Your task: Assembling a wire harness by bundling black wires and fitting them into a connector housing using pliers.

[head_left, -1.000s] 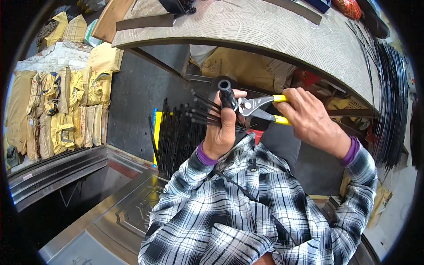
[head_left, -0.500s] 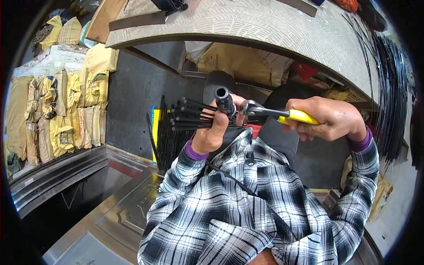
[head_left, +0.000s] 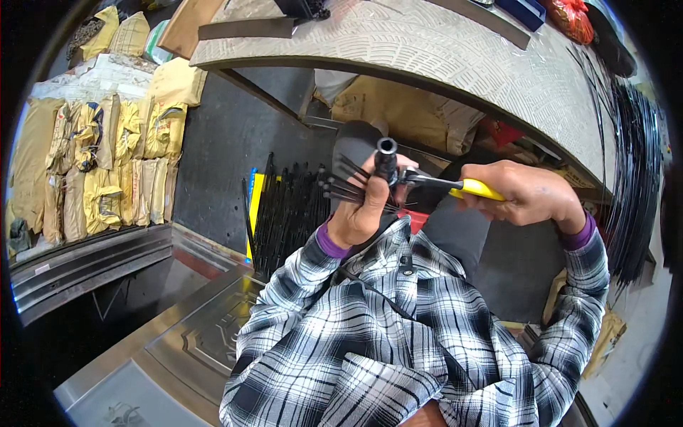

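My left hand (head_left: 361,219) is closed around a black tubular fitting (head_left: 386,158), its open round end facing up. Thin black rods (head_left: 344,186) with blunt ends stick out to the left of the same hand. My right hand (head_left: 523,196) grips yellow-handled pliers (head_left: 435,182), held nearly level. The metal jaws reach to the right side of the fitting, by my left fingertips. Whether they are clamped on anything is too small to tell.
A pale patterned table (head_left: 427,53) spans the far side. Long black rods (head_left: 635,178) hang off its right end. More black rods (head_left: 288,213) stand beside a yellow strip (head_left: 254,213). Wrapped packages (head_left: 107,164) are stacked left, above a metal panel (head_left: 206,341) at lower left.
The whole view has shifted slightly. My left hand with the fitting sits a little farther right and closer to my right hand. Both grips are unchanged.
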Action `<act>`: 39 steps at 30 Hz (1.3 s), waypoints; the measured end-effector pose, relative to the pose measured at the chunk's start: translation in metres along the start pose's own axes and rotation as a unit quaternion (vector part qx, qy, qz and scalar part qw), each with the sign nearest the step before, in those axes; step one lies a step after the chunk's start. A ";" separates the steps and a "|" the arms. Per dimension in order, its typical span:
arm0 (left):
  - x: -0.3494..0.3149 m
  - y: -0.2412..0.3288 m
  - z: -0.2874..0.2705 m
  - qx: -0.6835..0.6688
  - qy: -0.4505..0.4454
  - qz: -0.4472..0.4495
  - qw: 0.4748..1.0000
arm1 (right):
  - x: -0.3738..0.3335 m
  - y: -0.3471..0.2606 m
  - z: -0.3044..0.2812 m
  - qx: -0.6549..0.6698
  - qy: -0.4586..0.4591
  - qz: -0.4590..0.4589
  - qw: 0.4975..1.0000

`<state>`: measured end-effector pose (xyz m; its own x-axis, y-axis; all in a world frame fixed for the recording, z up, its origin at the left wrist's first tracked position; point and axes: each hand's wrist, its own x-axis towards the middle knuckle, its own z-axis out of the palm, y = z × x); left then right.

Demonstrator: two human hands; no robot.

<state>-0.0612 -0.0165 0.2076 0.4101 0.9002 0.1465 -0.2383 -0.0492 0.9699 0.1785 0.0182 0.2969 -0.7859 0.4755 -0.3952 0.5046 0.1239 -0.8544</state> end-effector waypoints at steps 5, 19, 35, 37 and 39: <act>0.008 -0.014 -0.008 0.062 0.126 0.089 0.986 | -0.019 0.039 -0.038 -0.325 0.307 0.020 0.894; 0.038 0.036 -0.028 -0.462 0.322 0.145 0.814 | 0.046 0.083 0.124 0.005 0.321 -0.201 0.925; 0.026 0.026 0.041 0.007 0.031 0.109 0.994 | 0.100 0.100 0.148 0.270 0.506 -0.105 0.813; 0.024 0.028 0.041 0.005 0.028 0.076 0.997 | 0.102 0.101 0.156 0.313 0.503 -0.096 0.800; 0.027 0.027 0.044 0.031 0.042 0.082 0.995 | 0.093 0.101 0.149 0.364 0.470 -0.097 0.798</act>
<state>-0.0179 -0.0128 0.2462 0.2950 0.9107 0.2890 -0.2397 -0.2223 0.9451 0.1025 -0.0553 0.1237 -0.0368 0.9947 -0.0961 -0.2056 -0.1017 -0.9733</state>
